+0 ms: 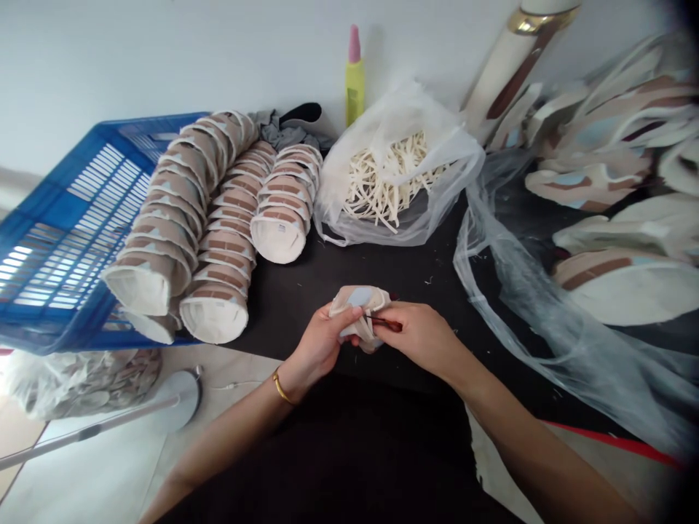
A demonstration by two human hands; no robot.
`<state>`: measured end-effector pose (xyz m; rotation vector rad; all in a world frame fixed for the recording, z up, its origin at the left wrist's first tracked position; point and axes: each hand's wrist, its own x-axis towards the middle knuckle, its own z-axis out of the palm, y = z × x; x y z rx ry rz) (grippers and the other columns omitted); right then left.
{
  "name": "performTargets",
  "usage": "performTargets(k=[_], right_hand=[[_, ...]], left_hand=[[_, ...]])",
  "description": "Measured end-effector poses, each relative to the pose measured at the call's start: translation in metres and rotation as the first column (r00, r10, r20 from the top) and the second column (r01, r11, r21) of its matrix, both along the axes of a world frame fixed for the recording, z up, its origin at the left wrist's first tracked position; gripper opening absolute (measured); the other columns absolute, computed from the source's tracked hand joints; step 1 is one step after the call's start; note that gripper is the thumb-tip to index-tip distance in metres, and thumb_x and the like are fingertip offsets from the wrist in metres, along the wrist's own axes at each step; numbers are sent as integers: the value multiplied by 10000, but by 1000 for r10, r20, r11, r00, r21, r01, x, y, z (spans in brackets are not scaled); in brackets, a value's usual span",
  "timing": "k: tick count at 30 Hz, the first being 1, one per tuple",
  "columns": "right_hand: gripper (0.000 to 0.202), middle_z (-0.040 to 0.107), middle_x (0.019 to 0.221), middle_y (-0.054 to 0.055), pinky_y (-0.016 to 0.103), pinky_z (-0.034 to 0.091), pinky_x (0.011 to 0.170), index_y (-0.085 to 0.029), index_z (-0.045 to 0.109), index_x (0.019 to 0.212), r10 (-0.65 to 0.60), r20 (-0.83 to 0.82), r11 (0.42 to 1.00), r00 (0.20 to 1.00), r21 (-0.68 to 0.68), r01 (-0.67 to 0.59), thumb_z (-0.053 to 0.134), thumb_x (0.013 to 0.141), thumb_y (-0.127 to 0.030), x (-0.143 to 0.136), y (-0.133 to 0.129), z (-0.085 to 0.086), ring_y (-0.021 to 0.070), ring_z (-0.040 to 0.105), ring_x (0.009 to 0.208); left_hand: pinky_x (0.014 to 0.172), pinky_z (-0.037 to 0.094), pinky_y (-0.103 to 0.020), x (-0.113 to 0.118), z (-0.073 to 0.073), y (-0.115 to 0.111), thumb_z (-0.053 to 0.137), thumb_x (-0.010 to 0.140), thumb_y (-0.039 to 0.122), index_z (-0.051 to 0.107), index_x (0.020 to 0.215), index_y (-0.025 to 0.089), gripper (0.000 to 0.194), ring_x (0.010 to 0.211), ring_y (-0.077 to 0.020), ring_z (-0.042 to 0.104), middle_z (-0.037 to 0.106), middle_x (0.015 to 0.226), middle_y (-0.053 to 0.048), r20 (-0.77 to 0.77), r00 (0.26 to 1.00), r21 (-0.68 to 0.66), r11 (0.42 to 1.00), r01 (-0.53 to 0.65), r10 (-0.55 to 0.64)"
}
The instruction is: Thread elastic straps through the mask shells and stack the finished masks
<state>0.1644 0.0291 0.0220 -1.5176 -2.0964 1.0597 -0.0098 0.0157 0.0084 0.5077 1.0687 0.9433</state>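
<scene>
Close in front of the body, a small cream and beige fabric piece (359, 297) with a pale blue patch is held over the black table. My left hand (325, 336) pinches its left side, thumb on top. At its right side my right hand (418, 331) is closed round a small tool (389, 322) with a dark, reddish handle and a thin dark tip that points at the fabric. The tool's full shape is hidden by the fingers.
Stacks of nested fabric pieces (218, 244) lean on a blue basket (70, 218) at left. Behind are a plastic bag (333, 185) of cream strips (376, 182) and a yellow bottle (354, 91). Clear plastic (524, 306) and more fabric pieces (633, 291) lie at right.
</scene>
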Motion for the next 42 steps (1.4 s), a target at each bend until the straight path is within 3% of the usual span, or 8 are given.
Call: performTargets(k=[2, 7, 13, 22, 28, 32, 36, 42], right_hand=[[225, 622, 642, -23, 249, 330, 546, -242, 730, 677, -18, -88, 999, 996, -40, 15, 600, 858, -278, 0, 0, -3, 128, 542, 582], [238, 643, 732, 16, 253, 430, 609, -192, 749, 817, -257, -306, 966, 917, -44, 256, 607, 887, -370, -7, -8, -5, 147, 585, 651], [278, 577, 654, 5, 262, 385, 562, -193, 690, 698, -349, -267, 922, 898, 76, 381, 652, 881, -399, -25, -18, -2, 135, 509, 595], [142, 632, 705, -1, 268, 392, 606, -200, 662, 732, -280, -295, 923, 914, 179, 341, 628, 860, -249, -31, -20, -6, 131, 545, 633], [92, 655, 712, -16, 298, 396, 703, -198, 691, 764, -223, -265, 936, 938, 210, 282, 640, 840, -205, -27, -17, -7, 126, 566, 639], [133, 644, 741, -1, 282, 421, 665, -197, 689, 769, -210, -326, 949, 922, 160, 273, 636, 878, -252, -18, -11, -5, 131, 576, 651], [157, 643, 819, 22, 253, 465, 617, -214, 702, 883, -265, -395, 926, 880, 151, 346, 597, 941, -315, -6, -12, 2, 139, 592, 689], [144, 672, 897, 34, 283, 492, 703, -210, 722, 1002, -121, -193, 954, 974, 248, 168, 594, 952, -253, -3, -29, -7, 164, 638, 768]], left_hand=[[453, 415, -189, -1, 1, 0, 843, 709, 405, 719, 941, 99, 404, 569, -88, 546, 680, 753, -35, -12, 1000, 3, 1000, 0, 0], [480, 457, -192, 0, 3, -3, 804, 766, 399, 705, 997, 120, 376, 627, -104, 576, 690, 813, -35, -57, 996, 62, 996, -64, 68], [506, 486, -199, 6, 2, -13, 802, 770, 376, 720, 961, 137, 316, 693, -125, 608, 705, 849, -36, -127, 983, 110, 987, -117, 131], [467, 422, -184, 11, 1, -15, 807, 758, 351, 695, 810, 134, 249, 591, -86, 548, 663, 725, -3, -78, 970, 67, 971, -227, 232], [463, 416, -188, 15, 2, -14, 812, 740, 372, 688, 831, 141, 277, 582, -88, 554, 660, 728, 0, -74, 970, 35, 972, -231, 233], [449, 422, -187, 11, 4, -8, 797, 760, 379, 691, 893, 131, 301, 579, -87, 555, 668, 759, -9, -69, 979, 40, 981, -187, 190], [472, 466, -206, 5, 7, -1, 788, 766, 433, 706, 977, 128, 380, 610, -105, 573, 682, 806, -27, -47, 989, 19, 990, -141, 142], [576, 532, -241, 1, 14, -1, 770, 790, 394, 701, 1020, 142, 349, 677, -131, 613, 698, 858, -41, -18, 997, 62, 995, -78, 79]])
